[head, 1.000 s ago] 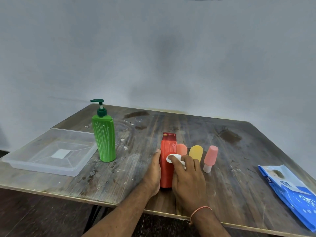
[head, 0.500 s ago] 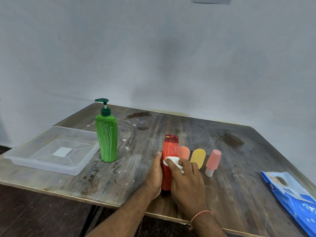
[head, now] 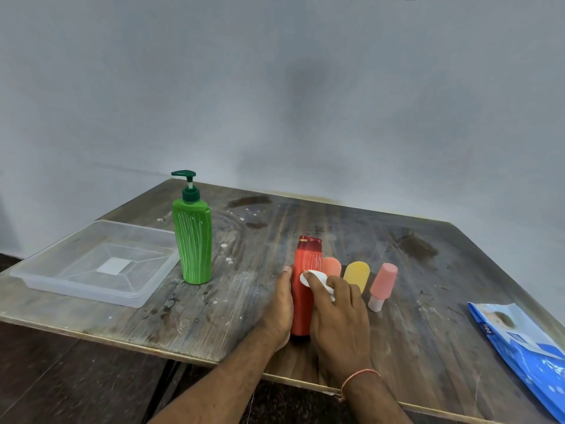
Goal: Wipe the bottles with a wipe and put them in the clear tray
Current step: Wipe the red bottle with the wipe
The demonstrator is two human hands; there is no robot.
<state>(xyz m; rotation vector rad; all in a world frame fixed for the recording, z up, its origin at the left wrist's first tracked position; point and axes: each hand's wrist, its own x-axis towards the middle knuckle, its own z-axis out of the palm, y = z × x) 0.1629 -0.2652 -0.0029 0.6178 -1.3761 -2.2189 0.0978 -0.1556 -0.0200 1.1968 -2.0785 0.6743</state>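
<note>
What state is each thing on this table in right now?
Red bottle: upright, held between both hands.
Wipe: pressed on red bottle by right hand.
Left hand: steadying the bottle.
Green pump bottle: upright, untouched.
Clear tray: holds no bottles.
Wipes pack: lying flat.

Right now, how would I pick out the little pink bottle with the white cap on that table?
Start at the worn wooden table and find the tall red bottle near its front edge. Three small bottles line up to the red one's right; the last, the small pink bottle, leans on its white cap, while its orange and yellow neighbours show none.
</note>
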